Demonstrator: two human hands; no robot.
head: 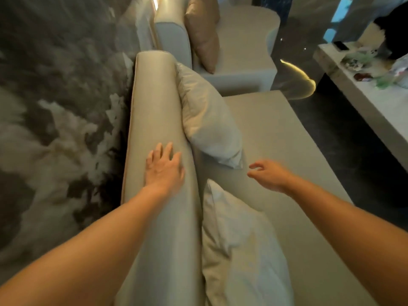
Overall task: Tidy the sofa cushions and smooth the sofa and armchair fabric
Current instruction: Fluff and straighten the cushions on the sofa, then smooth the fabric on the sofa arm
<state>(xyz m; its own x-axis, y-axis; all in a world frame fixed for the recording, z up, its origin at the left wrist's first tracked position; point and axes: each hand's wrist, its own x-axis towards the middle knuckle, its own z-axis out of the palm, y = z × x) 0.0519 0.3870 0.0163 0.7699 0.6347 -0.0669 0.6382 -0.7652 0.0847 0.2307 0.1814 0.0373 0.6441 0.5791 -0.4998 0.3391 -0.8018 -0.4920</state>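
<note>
Left hand (164,167) spread flat on sofa back (154,107). Right hand (268,174) loosely curled, empty, near cushion (207,120). Cushion probably soft, light; take its lower corner.

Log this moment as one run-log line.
left hand: flat on sofa backrest | right hand: open, empty, near far cushion | near cushion: leaning on backrest | step: smoothing

Sofa (276,151) carries two pale cushions: one (207,120) at 12 o'clock, another (238,250) at 6, both leaning on its backrest (154,107).
</note>
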